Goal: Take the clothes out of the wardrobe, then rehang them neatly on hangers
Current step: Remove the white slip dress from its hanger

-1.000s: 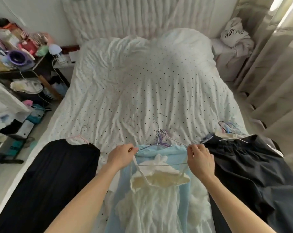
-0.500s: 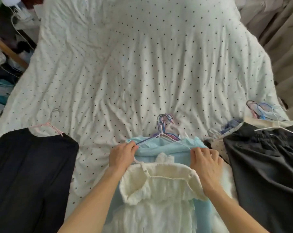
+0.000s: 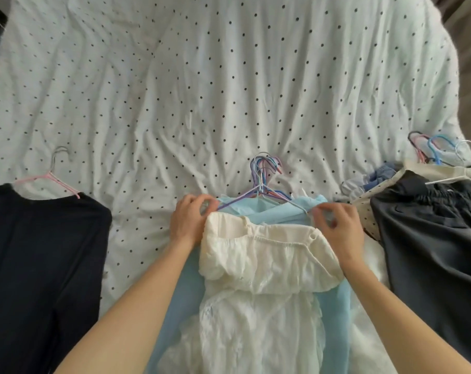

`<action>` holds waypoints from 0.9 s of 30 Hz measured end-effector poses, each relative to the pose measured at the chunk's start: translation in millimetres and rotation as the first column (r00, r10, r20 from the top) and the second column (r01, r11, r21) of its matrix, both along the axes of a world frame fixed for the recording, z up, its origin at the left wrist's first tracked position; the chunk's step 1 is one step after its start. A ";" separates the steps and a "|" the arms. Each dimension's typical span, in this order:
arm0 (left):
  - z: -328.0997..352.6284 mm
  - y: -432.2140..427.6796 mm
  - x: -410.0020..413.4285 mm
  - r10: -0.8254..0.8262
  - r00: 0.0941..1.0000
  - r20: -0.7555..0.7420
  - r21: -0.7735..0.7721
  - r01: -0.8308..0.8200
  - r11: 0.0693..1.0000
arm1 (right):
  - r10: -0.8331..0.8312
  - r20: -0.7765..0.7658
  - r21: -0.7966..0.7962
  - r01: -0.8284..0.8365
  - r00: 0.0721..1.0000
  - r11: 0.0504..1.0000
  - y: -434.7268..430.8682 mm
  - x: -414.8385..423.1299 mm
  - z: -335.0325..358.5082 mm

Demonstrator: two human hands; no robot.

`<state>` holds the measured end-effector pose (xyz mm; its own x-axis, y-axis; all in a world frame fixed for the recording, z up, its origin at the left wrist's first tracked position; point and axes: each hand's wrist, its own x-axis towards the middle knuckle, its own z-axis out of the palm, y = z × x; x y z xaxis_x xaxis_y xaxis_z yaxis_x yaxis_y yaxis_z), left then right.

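Note:
A cream lace dress [image 3: 264, 268] lies on top of a light blue garment [image 3: 272, 211] at the bed's near edge, with several wire hangers [image 3: 264, 174] stacked at their necklines. My left hand [image 3: 191, 220] pinches the dress's left shoulder by a hanger's end. My right hand [image 3: 337, 225] pinches the right shoulder strap at the other hanger arm. The hanger's lower part is hidden under the fabric.
A black garment [image 3: 40, 252] on a pink hanger [image 3: 49, 179] lies at the left. A dark grey garment [image 3: 434, 233] with more hangers [image 3: 437, 149] lies at the right. All rest on a white polka-dot bedcover [image 3: 229, 90].
The view has tilted down and closer to the bed. The cream dress's top now lies higher, up by the hanger's arms, and both hands have shifted to its shoulders.

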<state>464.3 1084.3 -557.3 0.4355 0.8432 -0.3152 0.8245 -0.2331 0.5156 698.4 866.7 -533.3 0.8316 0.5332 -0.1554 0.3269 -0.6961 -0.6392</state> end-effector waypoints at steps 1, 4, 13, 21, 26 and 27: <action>3.6 -6.5 -5.0 0.070 0.996 0.051 0.057 -0.073 0.996 | -0.100 -0.054 0.064 0.104 0.994 0.993 -3.4 -0.9 8.2; 22.7 -52.7 -38.5 0.291 0.913 0.287 0.128 -0.337 0.933 | -0.307 -0.168 0.162 0.334 0.937 0.929 -30.4 -32.1 35.2; 40.7 -140.2 -67.2 0.133 0.975 0.177 -0.178 -0.102 0.979 | -0.180 -0.552 0.083 0.269 0.814 0.960 -80.3 -123.6 40.4; 93.1 -148.4 -64.9 0.592 0.806 0.027 -0.395 -0.535 0.747 | -0.367 -0.420 0.198 0.479 0.830 0.855 -68.0 -100.9 71.7; 78.9 -190.2 -94.6 -0.099 0.994 -0.036 0.248 0.105 0.963 | -0.063 0.063 0.023 0.062 0.996 0.998 -104.1 -165.0 68.5; 74.4 -198.0 -95.9 -0.271 0.958 -0.095 0.218 0.285 0.933 | 0.092 0.142 -0.050 -0.086 0.986 0.995 -113.4 -184.1 61.3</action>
